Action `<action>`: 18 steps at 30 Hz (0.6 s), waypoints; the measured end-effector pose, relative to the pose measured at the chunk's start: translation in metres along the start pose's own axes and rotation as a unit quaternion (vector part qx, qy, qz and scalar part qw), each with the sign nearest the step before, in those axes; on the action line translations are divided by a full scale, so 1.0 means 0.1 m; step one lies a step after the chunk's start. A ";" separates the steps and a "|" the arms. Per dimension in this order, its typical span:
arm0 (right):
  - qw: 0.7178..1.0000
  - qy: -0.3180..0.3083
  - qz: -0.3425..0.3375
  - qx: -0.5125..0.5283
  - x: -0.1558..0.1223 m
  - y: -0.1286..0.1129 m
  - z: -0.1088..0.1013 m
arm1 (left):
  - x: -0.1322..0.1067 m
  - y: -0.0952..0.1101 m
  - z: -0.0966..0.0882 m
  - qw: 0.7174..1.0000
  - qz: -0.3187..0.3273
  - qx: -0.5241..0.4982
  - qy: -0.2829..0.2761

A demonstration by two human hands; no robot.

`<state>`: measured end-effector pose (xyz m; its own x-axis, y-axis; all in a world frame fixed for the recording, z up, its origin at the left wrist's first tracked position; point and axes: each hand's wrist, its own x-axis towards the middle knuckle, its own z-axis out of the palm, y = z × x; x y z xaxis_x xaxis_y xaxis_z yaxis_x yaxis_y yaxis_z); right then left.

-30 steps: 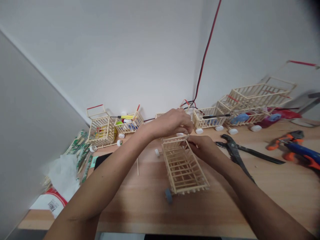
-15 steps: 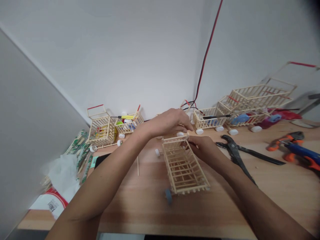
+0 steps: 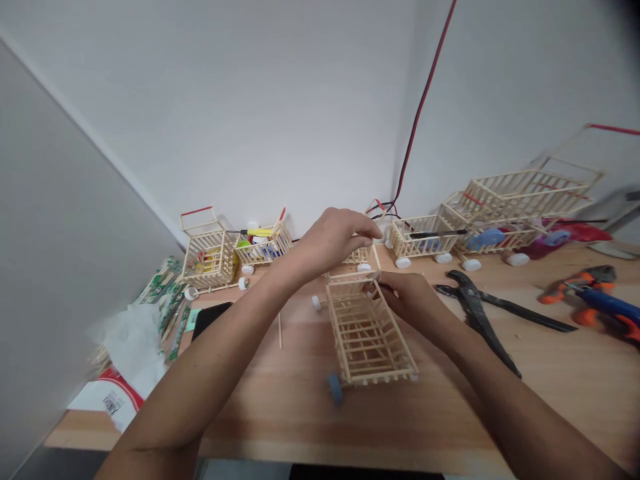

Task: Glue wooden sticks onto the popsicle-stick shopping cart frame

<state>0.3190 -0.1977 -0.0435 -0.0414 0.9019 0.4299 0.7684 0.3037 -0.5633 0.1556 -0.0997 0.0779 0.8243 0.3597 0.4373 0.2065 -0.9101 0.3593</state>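
Fingers (image 3: 369, 228) of left hand (image 3: 340, 237) apart above wooden cart (image 3: 371, 339), grip of right hand (image 3: 407, 293) unclear.

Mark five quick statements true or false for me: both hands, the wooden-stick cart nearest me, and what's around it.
1. The right hand holds the wooden-stick cart at its far right corner. True.
2. The left hand is wrapped around the black pliers. False: it is raised above the cart's far end, and the pliers lie on the tabletop, right of the cart.
3. Both visible left-side wheels of this cart are white. False: the far wheel is white, the near wheel blue-grey.
4. More stick carts stand along the wall behind it. True.
5. The red-and-black cable lies inside this cart. False: it runs down the wall.
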 end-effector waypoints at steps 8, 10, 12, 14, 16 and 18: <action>1.000 0.005 -0.001 -0.005 -0.03 0.01 -0.03 | -0.29 -0.10 -0.15 0.986 -0.107 -0.051 0.118; 1.000 0.008 -0.002 -0.006 -0.04 0.02 -0.03 | -0.41 -0.15 -0.13 0.972 -0.164 -0.103 0.131; 1.000 0.012 -0.002 -0.008 -0.04 0.03 -0.03 | -0.52 -0.18 -0.06 0.958 -0.205 -0.158 0.125; 1.000 0.016 -0.001 -0.012 -0.04 0.02 -0.03 | -0.60 -0.18 0.04 0.947 -0.225 -0.197 0.114; 1.000 0.018 -0.002 -0.014 -0.03 0.02 -0.03 | -0.64 -0.16 0.13 0.947 -0.234 -0.197 0.098; 1.000 0.017 -0.003 -0.014 -0.03 0.01 -0.03 | -0.66 -0.12 0.20 0.950 -0.244 -0.165 0.104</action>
<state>0.3214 -0.2009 -0.0433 -0.0244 0.8889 0.4575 0.7860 0.2999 -0.5406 0.1091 -0.1165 0.0283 0.5441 0.7858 0.2939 0.3314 -0.5231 0.7852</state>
